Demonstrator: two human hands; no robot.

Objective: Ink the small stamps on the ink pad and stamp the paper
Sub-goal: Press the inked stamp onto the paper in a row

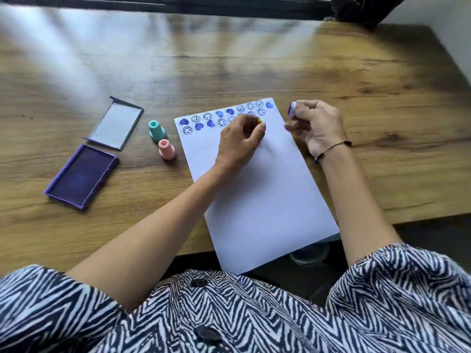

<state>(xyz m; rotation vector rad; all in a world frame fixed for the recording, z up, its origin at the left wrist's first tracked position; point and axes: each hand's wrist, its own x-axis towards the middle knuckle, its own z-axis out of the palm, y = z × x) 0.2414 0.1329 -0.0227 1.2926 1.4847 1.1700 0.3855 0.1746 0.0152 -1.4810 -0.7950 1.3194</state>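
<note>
Right now both hands are over the top end of the white paper (257, 189), which lies slanted on the wooden table (254, 64) with its near corner hanging past the edge. The left hand (240, 141) pinches a small stamp (261, 121) between its fingertips, only a yellow and red tip showing, pressed down on or just above the sheet beneath the second row of prints. The right hand (317, 126) sits at 3 o'clock from the left, off the paper's right edge, closed around another stamp (293, 108) whose purple inked face points sideways toward the sheet. Two rows of purple prints (219, 117), hearts and smiley faces, run along the top edge. At 9 o'clock from the left hand, well apart from it, a teal stamp (156, 130) and a pink stamp (167, 149) stand upright beside the paper. Farther toward 8 o'clock lies the open purple ink pad (81, 175), its grey lid (116, 122) just beyond it.
</note>
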